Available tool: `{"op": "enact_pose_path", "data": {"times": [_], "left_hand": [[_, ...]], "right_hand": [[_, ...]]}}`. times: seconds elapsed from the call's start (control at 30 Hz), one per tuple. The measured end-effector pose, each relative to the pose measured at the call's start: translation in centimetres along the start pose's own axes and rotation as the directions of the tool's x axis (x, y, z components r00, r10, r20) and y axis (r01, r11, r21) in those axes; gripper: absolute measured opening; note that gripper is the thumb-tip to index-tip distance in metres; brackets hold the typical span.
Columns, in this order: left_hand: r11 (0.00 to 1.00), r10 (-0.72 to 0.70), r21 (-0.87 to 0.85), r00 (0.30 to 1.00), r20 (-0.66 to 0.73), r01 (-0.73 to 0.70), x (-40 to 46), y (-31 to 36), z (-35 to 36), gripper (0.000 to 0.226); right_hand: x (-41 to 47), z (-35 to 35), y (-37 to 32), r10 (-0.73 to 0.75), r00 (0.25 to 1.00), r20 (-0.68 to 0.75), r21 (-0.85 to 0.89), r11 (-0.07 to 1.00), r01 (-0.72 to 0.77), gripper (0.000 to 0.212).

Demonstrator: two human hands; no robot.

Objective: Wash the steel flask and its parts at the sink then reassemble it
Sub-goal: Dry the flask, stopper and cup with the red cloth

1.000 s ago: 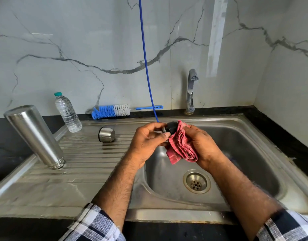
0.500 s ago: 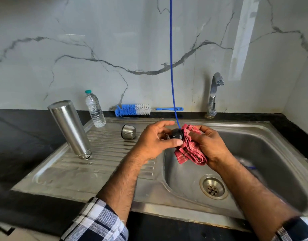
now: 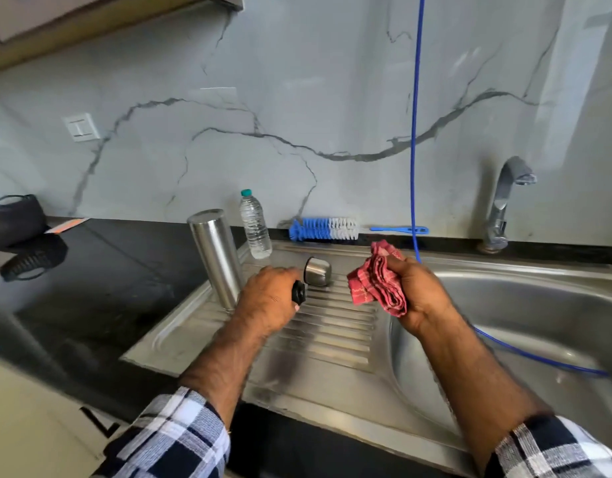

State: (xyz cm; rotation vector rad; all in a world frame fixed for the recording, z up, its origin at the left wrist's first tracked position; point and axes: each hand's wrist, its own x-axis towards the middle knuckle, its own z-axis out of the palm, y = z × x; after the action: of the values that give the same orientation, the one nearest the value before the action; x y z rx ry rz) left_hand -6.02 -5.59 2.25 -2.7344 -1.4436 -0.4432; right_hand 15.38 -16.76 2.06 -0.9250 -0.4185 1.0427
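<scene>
The left hand [image 3: 268, 300] grips a small black stopper [image 3: 298, 292] over the ribbed drainboard [image 3: 332, 329], just beside the steel cup [image 3: 318, 270] lying on its side. The right hand [image 3: 418, 294] holds a bunched red cloth [image 3: 373, 281] near the basin's edge. The steel flask [image 3: 216, 257] stands inverted on the drainboard, a plastic water bottle [image 3: 255, 224] behind it. A blue bottle brush [image 3: 323, 230] lies along the wall, with the tap [image 3: 503, 205] further right. A blue cord [image 3: 415, 132] hangs down into the sink [image 3: 539, 305].

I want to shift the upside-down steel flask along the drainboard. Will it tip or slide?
The flask stands tall and narrow on its mouth, so a high push would probably tip it. The ribbed drainboard looks wet, so a low push may slide it.
</scene>
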Motion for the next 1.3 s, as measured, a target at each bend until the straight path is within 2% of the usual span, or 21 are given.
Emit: {"op": "enact_pose_path", "data": {"times": [0.1, 0.2, 0.47, 0.6, 0.7, 0.8, 0.87, 0.97, 1.07, 1.17, 1.23, 1.3], "left_hand": [[1.0, -0.011, 0.017, 0.998, 0.066, 0.01, 0.8, -0.2, 0.5, 0.042], [1.0, -0.022, 0.009, 0.994, 0.106, 0.021, 1.6, -0.4, 0.8, 0.04], [0.999, -0.02, 0.041, 0.977, 0.211, 0.011, 2.2, -1.0, 0.3, 0.052], [0.999, -0.007, 0.039, 0.971, 0.239, -0.002, 2.0, -1.0, 0.1, 0.074], [0.999, 0.025, -0.024, 0.984, 0.175, -0.021, 2.0, -0.5, -0.2, 0.079], [0.997, 0.066, -0.036, 0.998, 0.018, -0.065, 2.9, 0.6, -0.3, 0.065], [0.996, 0.087, 0.011, 0.996, -0.034, -0.087, 4.3, 1.7, -0.1, 0.06], [0.988, 0.109, 0.108, 0.994, 0.022, -0.11, 6.3, 3.0, 0.4, 0.065], [0.971, 0.101, 0.201, 0.984, 0.146, -0.129, 8.0, 3.6, 0.8, 0.08], [0.97, 0.055, 0.219, 0.972, 0.23, -0.107, 9.4, 3.3, 1.5, 0.088], [0.968, 0.055, 0.225, 0.966, 0.253, -0.114, 10.0, 3.0, 1.8, 0.084], [0.969, 0.068, 0.212, 0.965, 0.255, -0.124, 10.6, 2.9, 2.2, 0.065]], "right_hand": [[0.5, -1.0, 0.3, 0.01, 0.999, -0.046, 0.005, 1.0, -0.01, 0.032], [0.8, -1.4, 0.2, 0.014, 0.997, -0.077, 0.006, 1.0, -0.014, 0.027], [1.1, -1.5, 0.1, 0.026, 0.999, -0.036, 0.01, 1.0, -0.026, 0.028], [0.9, -1.4, 0.0, 0.033, 0.999, -0.029, 0.026, 0.999, -0.032, 0.024], [0.8, -1.6, -0.7, 0.015, 1.0, -0.016, 0.083, 0.996, -0.014, 0.023], [1.6, -3.0, -1.1, -0.019, 0.998, -0.056, 0.157, 0.987, 0.027, 0.044], [1.8, -3.9, -1.3, -0.024, 0.997, -0.069, 0.205, 0.978, 0.038, 0.053], [1.2, -4.0, -1.7, -0.004, 0.998, -0.055, 0.189, 0.982, 0.014, 0.036], [1.6, -4.2, -1.7, -0.007, 0.998, -0.068, 0.182, 0.983, 0.02, 0.035], [2.5, -4.7, -1.5, 0.005, 0.996, -0.089, 0.189, 0.982, 0.012, 0.035], [2.8, -4.9, -1.4, 0.025, 0.996, -0.089, 0.173, 0.985, -0.009, 0.034], [2.8, -4.8, -1.5, 0.037, 0.997, -0.072, 0.182, 0.983, -0.023, 0.033]]}}
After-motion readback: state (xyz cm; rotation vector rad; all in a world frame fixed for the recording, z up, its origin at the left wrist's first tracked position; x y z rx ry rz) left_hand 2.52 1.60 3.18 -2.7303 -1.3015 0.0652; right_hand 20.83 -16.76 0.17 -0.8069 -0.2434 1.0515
